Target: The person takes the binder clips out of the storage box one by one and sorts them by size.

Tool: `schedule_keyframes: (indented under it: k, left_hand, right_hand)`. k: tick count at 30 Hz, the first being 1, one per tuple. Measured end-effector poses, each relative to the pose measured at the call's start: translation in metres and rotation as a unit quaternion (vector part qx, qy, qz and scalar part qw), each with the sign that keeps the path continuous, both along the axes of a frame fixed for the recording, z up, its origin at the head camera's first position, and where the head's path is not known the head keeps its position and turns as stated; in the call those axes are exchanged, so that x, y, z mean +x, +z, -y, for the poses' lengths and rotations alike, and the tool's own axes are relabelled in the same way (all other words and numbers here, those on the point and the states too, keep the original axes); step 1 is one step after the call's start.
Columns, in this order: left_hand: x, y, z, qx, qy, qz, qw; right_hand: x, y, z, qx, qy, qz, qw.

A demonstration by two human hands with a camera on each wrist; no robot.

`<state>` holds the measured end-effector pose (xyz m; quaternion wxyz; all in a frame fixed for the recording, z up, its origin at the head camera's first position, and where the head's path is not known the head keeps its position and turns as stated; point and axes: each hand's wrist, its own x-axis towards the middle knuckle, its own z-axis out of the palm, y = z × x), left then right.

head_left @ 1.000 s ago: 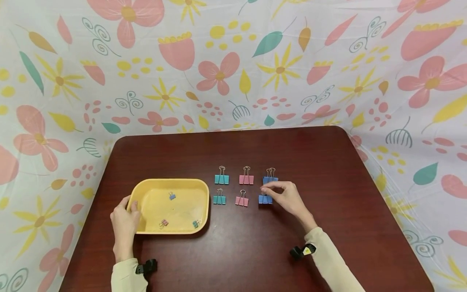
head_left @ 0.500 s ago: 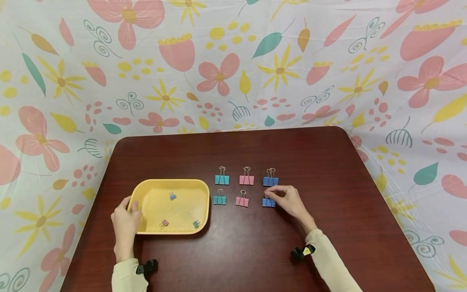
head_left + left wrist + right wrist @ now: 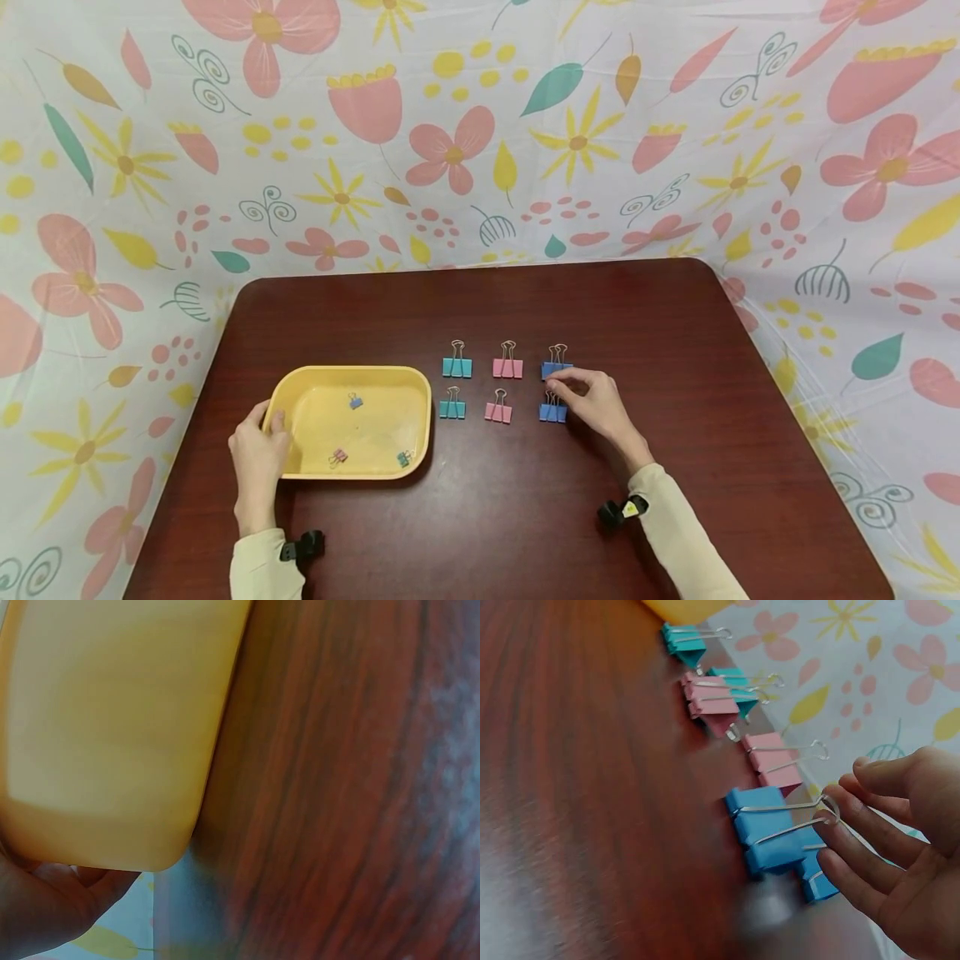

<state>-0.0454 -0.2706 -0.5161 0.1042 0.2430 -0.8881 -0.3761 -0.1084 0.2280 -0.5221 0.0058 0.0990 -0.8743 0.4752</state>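
Observation:
In the head view, my left hand (image 3: pixel 258 458) grips the left rim of a yellow tray (image 3: pixel 423 417), thumb inside and fingers outside. In the tray lie a small blue binder clip (image 3: pixel 356 402), a pink one (image 3: pixel 340 456) and a teal one (image 3: pixel 405 458). My right hand (image 3: pixel 596 408) is at the wire handles of the front blue binder clip (image 3: pixel 765 829), which stands on the table. Its thumb is apart from the wire loop, while the fingertips overlap the loop in the right wrist view. A larger blue clip (image 3: pixel 555 367) stands just behind.
Left of the blue clips stand two pink binder clips (image 3: pixel 507 367) and two teal ones (image 3: pixel 457 367), paired front and back. The dark wooden table (image 3: pixel 480 533) ends at a floral cloth (image 3: pixel 480 167) behind.
The front blue clip has shifted slightly right and now stands under the right hand. The right fingers have risen from its body to its handle ends. The left hand and tray stay put.

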Motion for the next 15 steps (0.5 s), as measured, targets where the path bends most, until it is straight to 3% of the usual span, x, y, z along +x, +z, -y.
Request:
schedule_keyframes:
  k: [8, 15]
  left_hand:
    - [0.0, -0.001, 0.0, -0.001, -0.001, 0.009, 1.0]
    - [0.0, 0.001, 0.0, 0.004, -0.007, 0.006, 0.9999]
  right_hand:
    - [-0.013, 0.018, 0.014, 0.004, 0.018, -0.026, 1.0]
    - [-0.027, 0.038, 0.041, 0.002, 0.062, -0.051, 0.997]
